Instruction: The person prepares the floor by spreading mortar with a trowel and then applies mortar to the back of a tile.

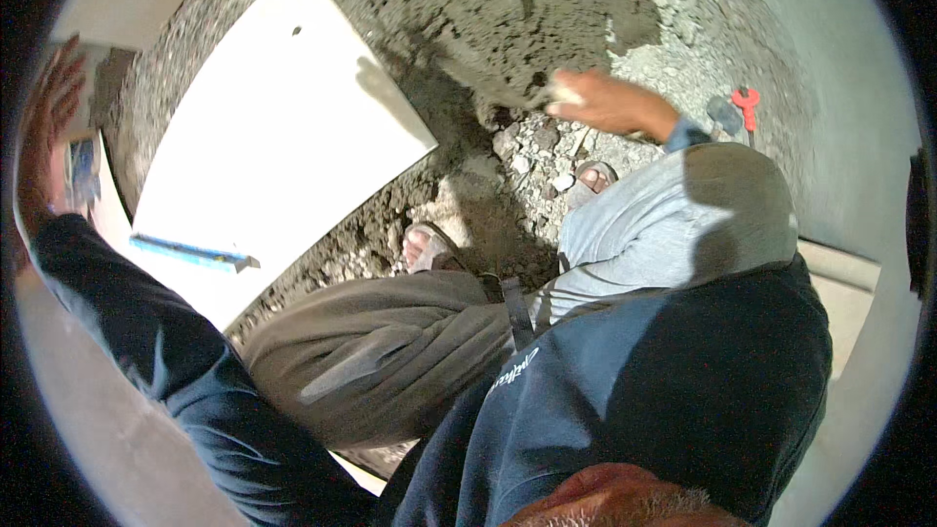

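Note:
My left hand (57, 102) is at the far left with its fingers stretched out, next to a pale upright surface; whether it touches it is unclear. My right hand (615, 105) is smeared by motion above the rubble. Its fingers look bent around a small whitish piece (564, 92), too blurred to name. Between the hands a large white tile (273, 98) lies on rough ground, with a small dark spot near its far corner. A blue spirit-level-like bar (185, 251) lies across its near left part. Wet grey mortar (527, 10) spreads beyond the tile.
Loose stones (542, 146) lie by my sandalled feet (427, 246). A red-handled tool (747, 107) rests at the right near a grey lump (722, 115). A pale wall (849, 137) rises on the right. Another pale panel (109, 197) is near my left forearm.

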Demonstrator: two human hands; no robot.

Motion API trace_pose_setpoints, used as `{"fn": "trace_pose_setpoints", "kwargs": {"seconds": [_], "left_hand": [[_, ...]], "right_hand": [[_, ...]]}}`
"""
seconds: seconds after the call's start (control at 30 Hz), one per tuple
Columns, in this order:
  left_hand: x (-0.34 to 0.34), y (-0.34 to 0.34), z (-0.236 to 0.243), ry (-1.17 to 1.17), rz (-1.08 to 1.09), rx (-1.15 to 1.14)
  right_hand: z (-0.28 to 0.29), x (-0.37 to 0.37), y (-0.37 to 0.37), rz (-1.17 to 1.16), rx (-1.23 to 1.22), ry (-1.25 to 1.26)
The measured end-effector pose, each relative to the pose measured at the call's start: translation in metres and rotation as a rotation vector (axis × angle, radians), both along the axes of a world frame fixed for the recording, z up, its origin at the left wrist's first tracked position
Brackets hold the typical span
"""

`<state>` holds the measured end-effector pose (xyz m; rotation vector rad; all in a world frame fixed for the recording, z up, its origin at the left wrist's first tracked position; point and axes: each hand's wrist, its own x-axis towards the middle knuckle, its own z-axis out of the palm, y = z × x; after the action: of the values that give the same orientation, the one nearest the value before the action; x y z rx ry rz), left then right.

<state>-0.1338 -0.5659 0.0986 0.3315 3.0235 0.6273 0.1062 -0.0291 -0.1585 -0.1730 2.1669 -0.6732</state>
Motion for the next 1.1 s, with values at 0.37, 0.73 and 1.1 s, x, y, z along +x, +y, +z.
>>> {"fn": "trace_pose_setpoints", "kwargs": {"seconds": [0.37,0.73,1.1], "left_hand": [[-0.034,0.034,-0.015,-0.166,0.09,0.039],[0.004,-0.074,0.009,-0.265,0.282,0.203],[-0.002,0.05,0.004,-0.247,0.044,0.221]], "right_hand": [[-0.052,-0.003,0.029,-0.566,-0.252,0.134],[-0.078,-0.014,0.088,-1.068,-0.216,0.359],[-0.095,-0.149,-0.017,-0.872,-0.649,0.195]]}}
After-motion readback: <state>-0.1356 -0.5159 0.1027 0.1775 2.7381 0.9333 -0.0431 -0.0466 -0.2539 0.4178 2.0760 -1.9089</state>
